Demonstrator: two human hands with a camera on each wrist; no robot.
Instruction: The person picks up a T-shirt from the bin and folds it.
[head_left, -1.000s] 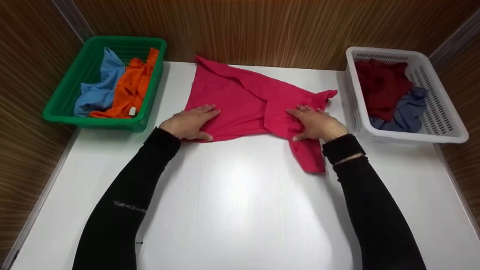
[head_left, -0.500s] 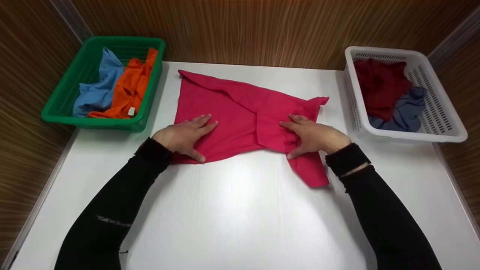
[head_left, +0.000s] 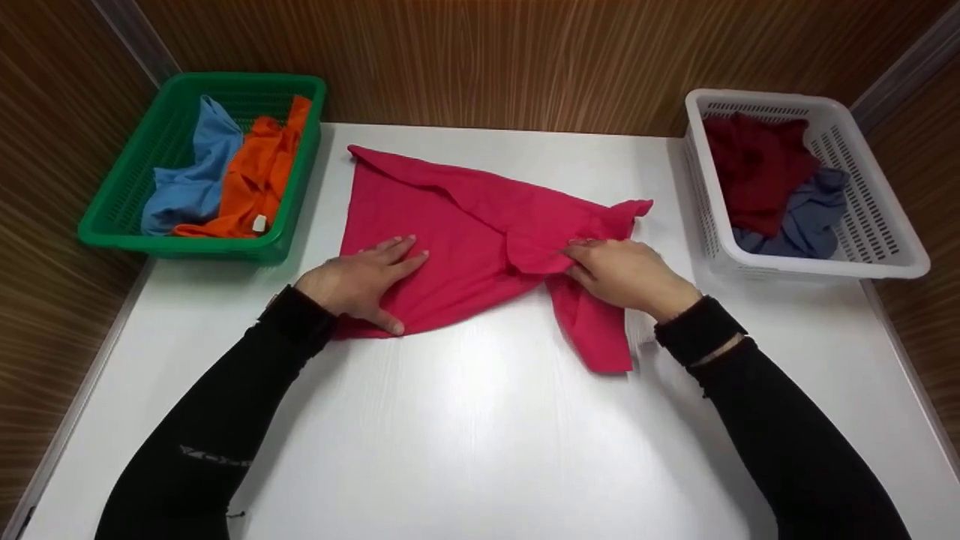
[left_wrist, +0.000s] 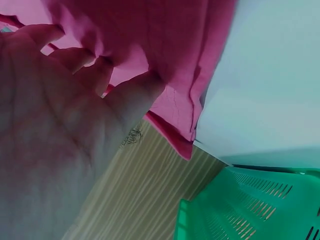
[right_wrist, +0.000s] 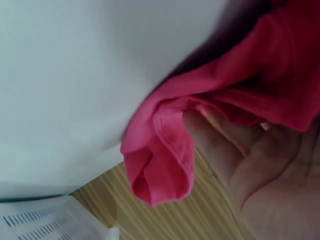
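Note:
A pinkish-red shirt lies partly folded on the white table, its upper edge turned over and one sleeve pointing toward the person. On its left part rests the left hand, fingers spread and straight. The left wrist view shows that hand against the cloth near a hemmed edge. At the shirt's right part, the right hand pinches the bunched fabric with fingers curled in. Seen from the right wrist, the thumb of the right hand goes under a fold next to the sleeve opening; its fingertips are hidden by cloth.
A green basket at the left holds a light blue and an orange garment. A white basket at the right holds a dark red and a grey-blue garment. Wood-patterned panels wall the back and sides of the white table.
The shirt has been drawn toward the person and slightly left. The right hand's spread fingers have since curled and gathered the cloth. The left hand stays flat on it.

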